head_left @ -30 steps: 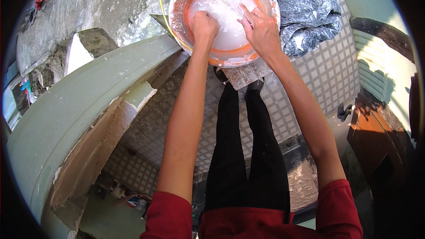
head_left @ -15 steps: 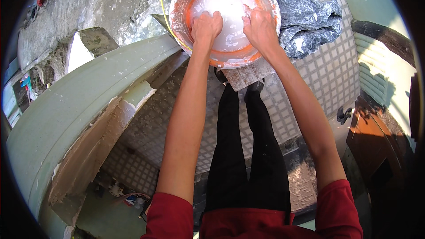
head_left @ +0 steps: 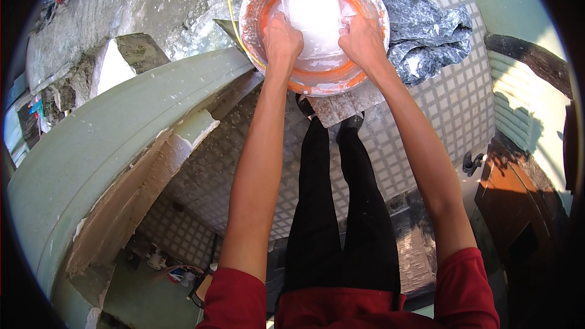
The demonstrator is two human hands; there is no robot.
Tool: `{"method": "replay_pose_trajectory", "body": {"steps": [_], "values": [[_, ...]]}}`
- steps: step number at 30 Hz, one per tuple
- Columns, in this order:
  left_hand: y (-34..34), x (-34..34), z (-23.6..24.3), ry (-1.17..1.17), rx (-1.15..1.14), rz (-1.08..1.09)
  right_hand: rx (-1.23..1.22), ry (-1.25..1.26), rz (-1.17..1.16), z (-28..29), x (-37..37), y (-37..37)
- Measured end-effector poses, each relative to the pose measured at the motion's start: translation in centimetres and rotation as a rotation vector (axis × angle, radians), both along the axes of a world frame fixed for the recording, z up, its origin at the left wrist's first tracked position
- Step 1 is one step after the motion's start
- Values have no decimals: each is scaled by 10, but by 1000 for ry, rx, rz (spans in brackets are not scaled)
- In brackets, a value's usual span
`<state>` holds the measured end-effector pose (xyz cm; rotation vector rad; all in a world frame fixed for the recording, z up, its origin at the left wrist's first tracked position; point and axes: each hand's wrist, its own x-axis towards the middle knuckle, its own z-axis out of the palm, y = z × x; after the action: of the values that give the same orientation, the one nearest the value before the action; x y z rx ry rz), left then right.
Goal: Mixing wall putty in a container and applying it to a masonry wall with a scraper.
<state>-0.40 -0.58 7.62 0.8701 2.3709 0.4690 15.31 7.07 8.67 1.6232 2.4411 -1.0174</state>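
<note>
A round, whitish plastic bucket [head_left: 317, 88], orange inside and with a yellow cord at its left, holds milky white liquid. In it, a rectangular container [head_left: 311, 6] with rounded corners is full of white liquid or paste. My left hand [head_left: 282, 42] is closed on the container's left edge, its fingertips partly hidden. My right hand [head_left: 362, 42] is closed on the right edge, thumb and fingers at the container's side.
Crumpled dark plastic sheeting [head_left: 426, 30] lies right of the bucket. A long pale green curved panel [head_left: 97, 140] with a broken edge runs along the left. My feet stand below the bucket on patterned tiles [head_left: 436, 116]. An orange-brown wooden object [head_left: 512, 189] is at the right.
The rectangular container, earlier tilted and partly under the liquid, now shows whole and more level between my hands. Both hands have shifted on its sides, my right fingers closing lower on its edge.
</note>
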Motion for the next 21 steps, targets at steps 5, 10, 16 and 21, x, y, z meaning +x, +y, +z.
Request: {"method": "replay_pose_trajectory", "body": {"steps": [5,10,16,21], "values": [[-6,5,25,40,124,3,110,189,-71,-8,-1,-1],[-13,2,40,172,229,-46,-82,205,-143,-8,-5,4],[-15,1,51,211,294,-78,-130,-2,-115,-6,-19,16],[-10,-2,52,255,300,-62,-61,-217,52,-29,-34,28]]}}
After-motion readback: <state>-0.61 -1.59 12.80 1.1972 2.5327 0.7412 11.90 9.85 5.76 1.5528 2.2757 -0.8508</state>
